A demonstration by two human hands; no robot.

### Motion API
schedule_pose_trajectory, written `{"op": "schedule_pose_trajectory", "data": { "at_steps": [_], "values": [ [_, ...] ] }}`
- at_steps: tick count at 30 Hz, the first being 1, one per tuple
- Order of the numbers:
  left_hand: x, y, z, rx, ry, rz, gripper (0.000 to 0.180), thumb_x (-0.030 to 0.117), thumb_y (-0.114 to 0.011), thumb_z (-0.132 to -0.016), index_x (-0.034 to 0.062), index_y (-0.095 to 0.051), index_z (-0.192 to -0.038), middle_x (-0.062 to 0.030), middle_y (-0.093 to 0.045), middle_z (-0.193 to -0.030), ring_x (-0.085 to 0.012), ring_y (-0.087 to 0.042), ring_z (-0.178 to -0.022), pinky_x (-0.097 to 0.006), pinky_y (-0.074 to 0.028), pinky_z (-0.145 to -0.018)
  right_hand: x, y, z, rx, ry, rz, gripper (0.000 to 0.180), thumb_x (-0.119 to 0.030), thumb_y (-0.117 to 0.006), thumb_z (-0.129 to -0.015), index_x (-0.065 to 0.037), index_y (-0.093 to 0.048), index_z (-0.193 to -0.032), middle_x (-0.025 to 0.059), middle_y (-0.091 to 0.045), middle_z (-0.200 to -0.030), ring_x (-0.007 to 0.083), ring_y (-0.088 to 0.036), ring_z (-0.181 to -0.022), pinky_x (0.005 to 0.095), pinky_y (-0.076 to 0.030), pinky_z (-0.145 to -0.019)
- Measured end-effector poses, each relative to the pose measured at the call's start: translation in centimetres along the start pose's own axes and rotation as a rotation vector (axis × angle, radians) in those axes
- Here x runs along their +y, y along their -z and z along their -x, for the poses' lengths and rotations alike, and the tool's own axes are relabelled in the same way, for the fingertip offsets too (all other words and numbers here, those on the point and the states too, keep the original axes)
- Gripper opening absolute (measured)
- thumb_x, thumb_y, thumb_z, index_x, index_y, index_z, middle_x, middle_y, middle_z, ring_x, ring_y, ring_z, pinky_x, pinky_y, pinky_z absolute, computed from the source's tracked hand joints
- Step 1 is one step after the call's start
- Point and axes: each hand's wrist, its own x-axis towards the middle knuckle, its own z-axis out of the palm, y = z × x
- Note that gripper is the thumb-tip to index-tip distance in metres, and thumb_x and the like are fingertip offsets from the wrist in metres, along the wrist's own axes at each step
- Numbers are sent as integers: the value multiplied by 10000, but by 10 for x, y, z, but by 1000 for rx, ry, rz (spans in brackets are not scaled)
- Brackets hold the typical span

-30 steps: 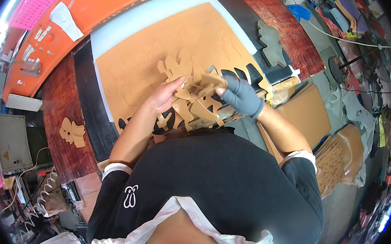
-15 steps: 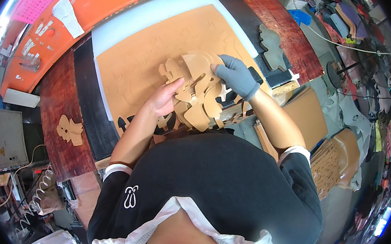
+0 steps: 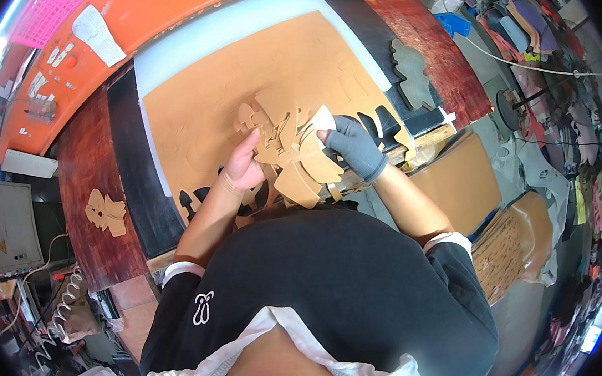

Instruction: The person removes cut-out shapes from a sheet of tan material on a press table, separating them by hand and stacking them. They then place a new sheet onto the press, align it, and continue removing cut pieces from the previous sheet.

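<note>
A: Where are the tan cut pieces [image 3: 303,161]?

B: Over the near part of the tan sheet [image 3: 200,107], overlapping in a loose cluster between the two hands.

A: What about the right hand [image 3: 355,146]?

B: It wears a grey glove and pinches some of the pieces between thumb and fingers, above the sheet's near right part.

A: And the left hand [image 3: 246,165]?

B: Bare, over the sheet's near side, thumb raised beside the pieces. Its fingers are mostly hidden, so I can't tell whether it grips any.

A: What is around the sheet?

B: A white sheet [image 3: 222,27] shows past its far edge. Right of it lies a grey scalloped plate [image 3: 413,72]; left of it, some tan shapes [image 3: 105,212]. An orange panel [image 3: 137,16] stands beyond it.
</note>
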Motion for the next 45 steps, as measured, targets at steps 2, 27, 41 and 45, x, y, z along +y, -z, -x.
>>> {"op": "schedule_pose_trajectory", "data": {
  "at_steps": [2, 27, 41, 45],
  "values": [
    [-1, -2, 1, -26, -12, 17, 579, 387, -375, -962, 38, -263, -1411, -167, -342, -1423, -323, -346, -1304, -471, -277, -1085, 3, -7, 11, -21, 216, -79, 240, -208, -563, -900, -25, -591, -1053, 0, -609, -874, 53, -547, -773, 210, -447, -700],
    [-6, -11, 3, -30, -38, -217, 533, 314, -384, -973, 65, -240, -1422, -124, -334, -1437, -297, -338, -1316, -470, -281, -1081, -15, -5, 31, 214, 505, 124, 142, -158, -575, -898, -29, -622, -937, -45, -562, -776, 18, -475, -629, 178, -402, -557],
    [-1, -25, 4, -23, -154, -2, 573, 380, -362, -969, 45, -240, -1419, -148, -310, -1446, -320, -303, -1330, -481, -240, -1097, 60, 0, 28, 115, -44, -372, 158, -170, -549, -872, -42, -617, -934, 12, -589, -884, 85, -541, -844, 237, -434, -750],
    [-3, -27, 5, 36, -135, -136, 552, 359, -354, -976, 40, -244, -1413, -156, -328, -1432, -312, -336, -1311, -479, -271, -1083, 62, 16, 34, 105, 108, -149, 254, -155, -586, -862, -40, -588, -1088, 5, -581, -950, 74, -525, -905, 238, -452, -786]
  ]
}}
